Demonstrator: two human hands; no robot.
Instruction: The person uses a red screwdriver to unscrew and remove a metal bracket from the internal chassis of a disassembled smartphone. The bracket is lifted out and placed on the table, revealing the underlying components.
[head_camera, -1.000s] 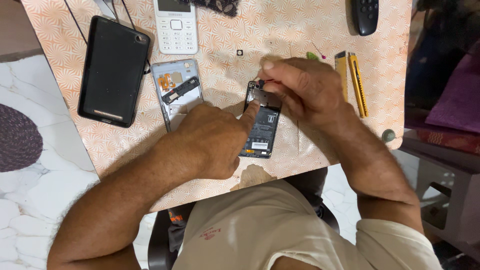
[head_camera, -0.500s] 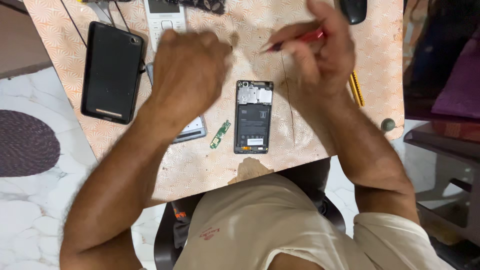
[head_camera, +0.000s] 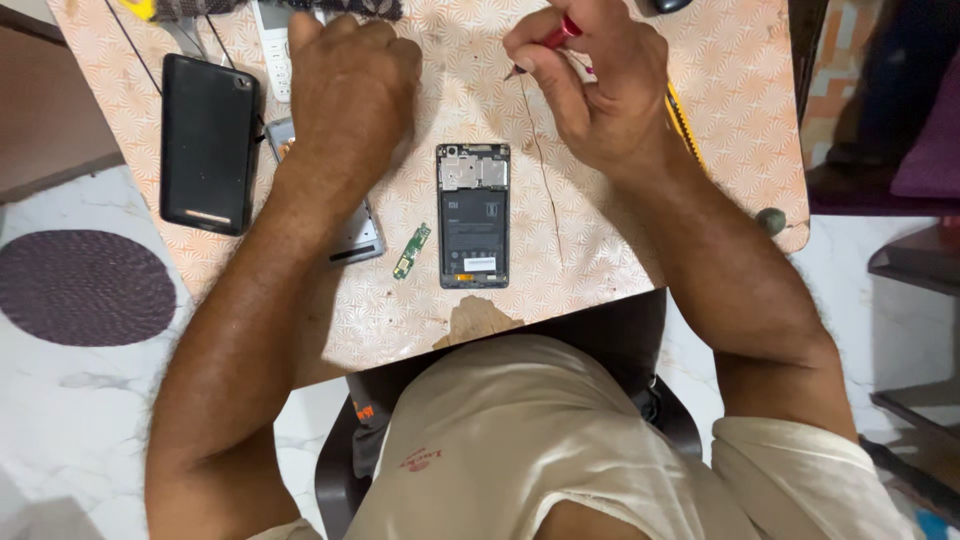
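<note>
Gripping a red-handled screwdriver (head_camera: 548, 42) in closed fingers, the right hand (head_camera: 598, 92) hovers just beyond the opened phone (head_camera: 473, 215). Left of the phone lies a small green circuit board (head_camera: 411, 250); the left hand (head_camera: 350, 85), curled palm-down, rests beyond it.

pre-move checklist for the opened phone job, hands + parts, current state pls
1. Opened phone lies flat on the table, back off, insides up: ok.
2. Neither hand is on it; left hand rests to its left, over a silver back cover: ok.
3. Right hand grips a red-handled screwdriver, tip pointing down at the table: ok.
4. Small green circuit board lies loose beside the phone, apart from it: ok.
5. Loose screws accounted for: cannot tell, too small to see.
6. Black phone lies well left of the work: ok.
</note>
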